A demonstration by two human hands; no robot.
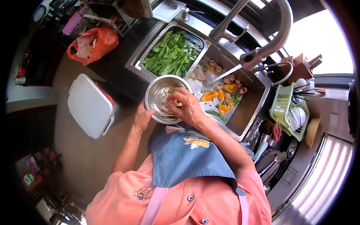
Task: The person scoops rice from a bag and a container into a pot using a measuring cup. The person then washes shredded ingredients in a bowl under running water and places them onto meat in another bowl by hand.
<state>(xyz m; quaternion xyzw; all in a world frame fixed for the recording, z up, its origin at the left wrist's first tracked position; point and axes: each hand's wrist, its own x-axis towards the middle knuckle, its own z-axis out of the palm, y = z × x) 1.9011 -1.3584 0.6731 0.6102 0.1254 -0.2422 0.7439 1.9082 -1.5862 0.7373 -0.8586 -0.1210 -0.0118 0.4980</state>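
My left hand (141, 116) grips the rim of a round metal bowl (153, 93), with the thumb over the near-left edge. Inside the bowl are small pale pieces (164, 103), too small to name. My right hand (188, 108) is over the bowl, its fingers pinched together around something I cannot make out. Just beyond, leafy greens (170, 54) fill the left basin. Water (227, 73) streams from the tap (258, 56) into the right basin, where orange pumpkin pieces (210, 95), eggshells (231, 77) and green scraps lie.
A red plastic bag (101, 47) sits on the counter's left side. Below it stands a bin with a white lid (90, 105). To the right are a green dish rack (283, 108) with bowls, and several utensils (275, 159). The metal sink edge (255, 120) lies beside my right arm.
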